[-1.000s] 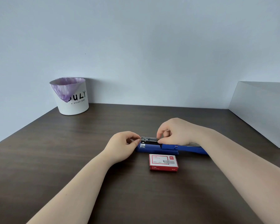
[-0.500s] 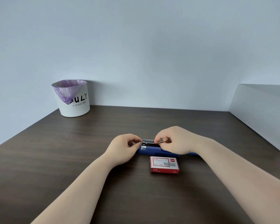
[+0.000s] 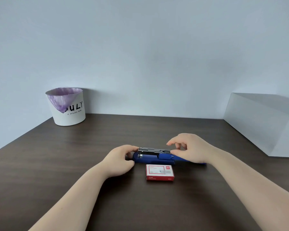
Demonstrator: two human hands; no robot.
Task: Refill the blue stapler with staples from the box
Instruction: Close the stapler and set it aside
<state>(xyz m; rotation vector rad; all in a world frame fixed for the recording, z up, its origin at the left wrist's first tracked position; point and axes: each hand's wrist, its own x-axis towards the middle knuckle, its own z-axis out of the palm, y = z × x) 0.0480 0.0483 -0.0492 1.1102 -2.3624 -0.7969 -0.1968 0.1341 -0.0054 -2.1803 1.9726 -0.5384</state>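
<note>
The blue stapler [image 3: 154,158] lies flat on the dark wooden table [image 3: 73,164], folded open, with its metal staple channel [image 3: 153,150] exposed on top. My left hand [image 3: 122,158] grips the stapler's left end, thumb and fingers around the front of the channel. My right hand [image 3: 189,148] pinches the right end of the channel, the other fingers spread above it. The red and white staple box [image 3: 159,172] sits shut on the table just in front of the stapler.
A white bin [image 3: 68,106] with a purple liner stands at the back left by the wall. A white box-like block [image 3: 264,124] fills the back right corner of the table.
My right hand has slid right along the stapler, uncovering more of the metal channel, and its fingers have spread. My left hand stays at the left end.
</note>
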